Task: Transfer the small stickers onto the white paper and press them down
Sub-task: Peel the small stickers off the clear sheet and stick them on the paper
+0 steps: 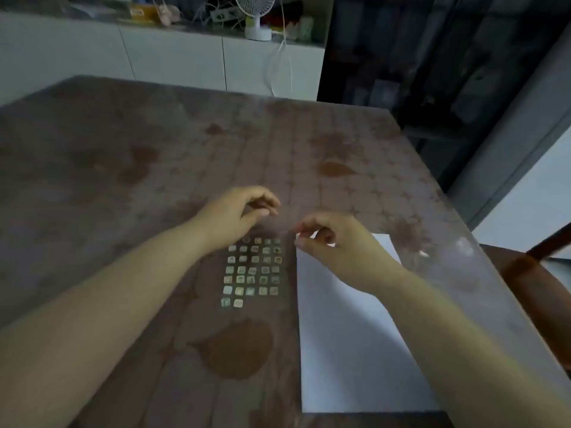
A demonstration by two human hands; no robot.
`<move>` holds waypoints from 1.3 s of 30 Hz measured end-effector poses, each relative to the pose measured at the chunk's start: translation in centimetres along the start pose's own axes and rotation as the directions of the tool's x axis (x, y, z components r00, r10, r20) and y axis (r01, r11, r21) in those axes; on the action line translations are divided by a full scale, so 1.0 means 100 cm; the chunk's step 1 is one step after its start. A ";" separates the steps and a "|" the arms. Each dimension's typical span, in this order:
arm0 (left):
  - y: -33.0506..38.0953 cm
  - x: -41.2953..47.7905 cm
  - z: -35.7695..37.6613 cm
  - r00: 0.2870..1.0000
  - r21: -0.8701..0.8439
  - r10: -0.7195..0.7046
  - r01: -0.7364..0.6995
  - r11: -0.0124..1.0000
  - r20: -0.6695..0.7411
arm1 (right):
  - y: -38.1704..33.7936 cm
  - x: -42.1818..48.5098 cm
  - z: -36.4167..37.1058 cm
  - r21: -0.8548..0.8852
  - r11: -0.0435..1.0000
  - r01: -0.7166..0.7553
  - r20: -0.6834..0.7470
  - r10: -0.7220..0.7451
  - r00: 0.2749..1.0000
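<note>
Lower left: bare forearm reaching in over brown patterned counter [123,180]. Left of centre: left hand [238,214], fingers curled toward thumb, above far end of sticker grid. Too blurred to tell whether anything pinched.

Centre: small stickers [251,270] in rows of five, short row of two nearest the camera, lying on counter just left of white paper. Top centre, well behind: white desk fan [258,13] on pale cabinet.

Right of centre: right hand [333,242] over far left corner of white paper [349,335], thumb and forefinger drawn together. Cannot tell if a sticker sits between them. Paper flat on counter. Far right edge: dark wooden chair [531,273].
</note>
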State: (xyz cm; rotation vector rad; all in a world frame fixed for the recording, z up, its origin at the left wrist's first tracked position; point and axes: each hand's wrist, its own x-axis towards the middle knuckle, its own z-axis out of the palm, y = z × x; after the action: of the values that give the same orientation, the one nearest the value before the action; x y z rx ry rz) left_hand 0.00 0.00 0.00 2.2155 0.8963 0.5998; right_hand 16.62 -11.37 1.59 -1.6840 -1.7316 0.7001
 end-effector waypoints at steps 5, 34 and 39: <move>-0.021 -0.009 -0.014 0.995 -0.037 0.008 -0.012 0.999 -0.095 | -0.015 0.016 0.010 -0.245 0.970 -0.007 0.124 0.039 0.992; -0.026 -0.012 -0.027 0.996 0.266 0.021 -0.045 0.963 0.091 | -0.013 0.041 0.056 -0.251 0.967 -0.047 -0.153 0.009 0.988; -0.024 -0.010 -0.027 0.994 0.256 0.023 -0.049 0.965 0.103 | -0.017 0.037 0.030 -0.004 0.994 -0.112 -0.228 0.108 0.968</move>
State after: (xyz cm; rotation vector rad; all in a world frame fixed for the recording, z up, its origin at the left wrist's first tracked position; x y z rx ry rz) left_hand -3.31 1.64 -0.09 2.4754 0.9286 0.4024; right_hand 13.22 -7.65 1.07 -1.8064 -1.4983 0.5184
